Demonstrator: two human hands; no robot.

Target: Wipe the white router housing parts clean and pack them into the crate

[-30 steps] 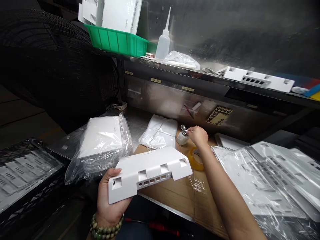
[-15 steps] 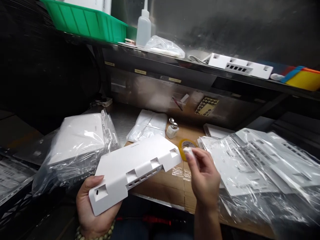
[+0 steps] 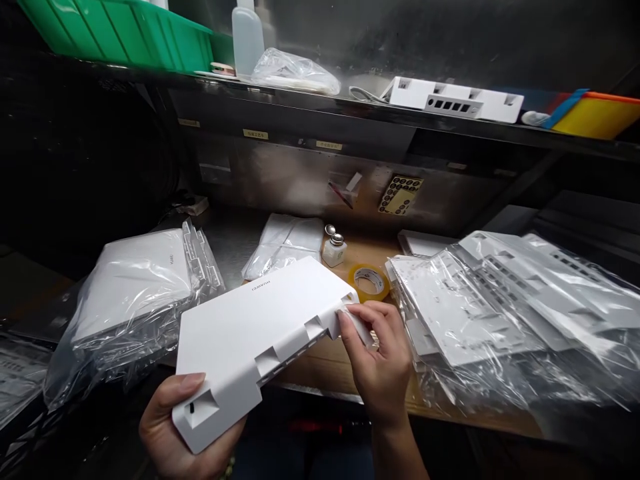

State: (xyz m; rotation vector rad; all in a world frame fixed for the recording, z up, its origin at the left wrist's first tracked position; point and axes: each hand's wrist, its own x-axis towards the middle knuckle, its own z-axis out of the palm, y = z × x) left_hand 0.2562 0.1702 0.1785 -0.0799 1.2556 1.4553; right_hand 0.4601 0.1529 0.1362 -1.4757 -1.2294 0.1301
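Note:
A white plastic router casing (image 3: pixel 260 313) marked HUAWEI is tilted in front of me, its row of ports and notches facing right and down. My left hand (image 3: pixel 190 427) grips its near left corner, thumb on top and fingers underneath. At the far right end, my right hand (image 3: pixel 383 363) is closed in a pinch, fingertips touching the notched edge. Between those fingers is a small white wad, mostly hidden, so its material is unclear.
Bagged white casings lie left (image 3: pixel 135 280) and right (image 3: pixel 465 307). Behind the casing are folded plastic bags (image 3: pixel 287 240), a pump-top bottle (image 3: pixel 334 252) and a yellow tape roll (image 3: pixel 377 293). A shelf above holds a green bin (image 3: pixel 125 37), a squeeze bottle (image 3: pixel 247 43) and another casing (image 3: pixel 450 100).
My right hand has moved left and down onto the casing's right end; it was held apart from it before. The left hand keeps its grip. The camera view has shifted slightly.

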